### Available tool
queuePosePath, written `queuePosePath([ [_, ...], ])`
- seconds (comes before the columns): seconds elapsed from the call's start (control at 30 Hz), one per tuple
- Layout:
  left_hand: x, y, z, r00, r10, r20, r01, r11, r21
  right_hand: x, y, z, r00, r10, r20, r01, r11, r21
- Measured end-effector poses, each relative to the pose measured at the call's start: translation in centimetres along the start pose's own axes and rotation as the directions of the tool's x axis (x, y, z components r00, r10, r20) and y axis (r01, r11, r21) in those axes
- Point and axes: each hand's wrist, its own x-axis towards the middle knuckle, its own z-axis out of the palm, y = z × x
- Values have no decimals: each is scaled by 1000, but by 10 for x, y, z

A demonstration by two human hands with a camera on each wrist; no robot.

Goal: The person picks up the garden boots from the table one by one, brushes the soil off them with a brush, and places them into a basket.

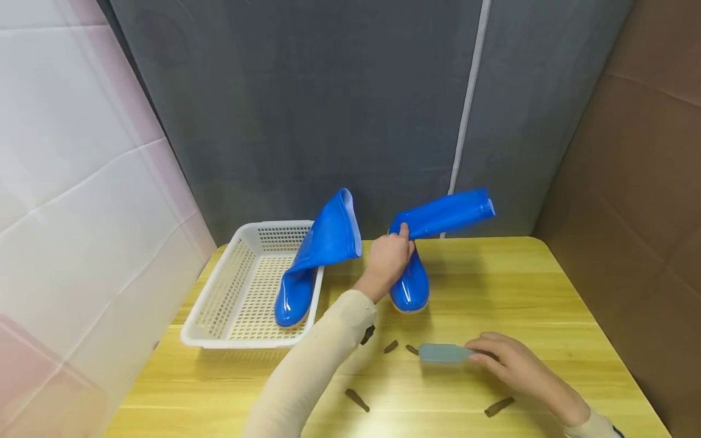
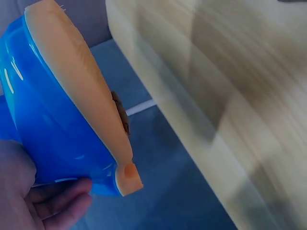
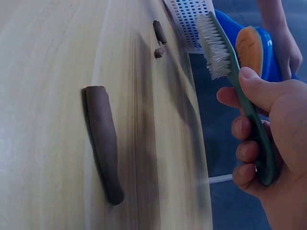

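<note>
My left hand (image 1: 390,258) grips a blue rain boot (image 1: 409,289) around its ankle, holding it over the back of the table with the shaft pointing right. In the left wrist view, its pale orange sole (image 2: 81,72) faces the table and a brown lump (image 2: 121,112) sticks to it. A green-handled brush (image 3: 252,112) is held in my right hand (image 1: 509,359), fingers wrapped around the handle and the thumb along it. Its white bristles (image 3: 213,48) face left in the right wrist view. The brush head is apart from the boot.
A white plastic basket (image 1: 249,345) stands at the left, with a second blue boot (image 1: 323,243) leaning over its right side. Several brown clay-like pieces (image 1: 357,399) lie scattered on the wooden table (image 1: 547,304). Behind the table rises a dark grey panel (image 1: 306,121).
</note>
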Motion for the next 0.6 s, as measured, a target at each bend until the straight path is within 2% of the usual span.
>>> queuePosePath([
  [0.17, 4, -15, -16, 1000, 1, -26, -2, 999, -33, -8, 3, -3, 999, 44, -4, -45, 999, -6],
  [0.4, 15, -33, -40, 998, -10, -55, 5, 997, -74, -12, 7, -6, 999, 41, -17, -41, 999, -19],
  [0.6, 18, -48, -51, 999, -25, -35, 21, 994, -111, -12, 8, -5, 999, 35, -14, -36, 999, -29],
])
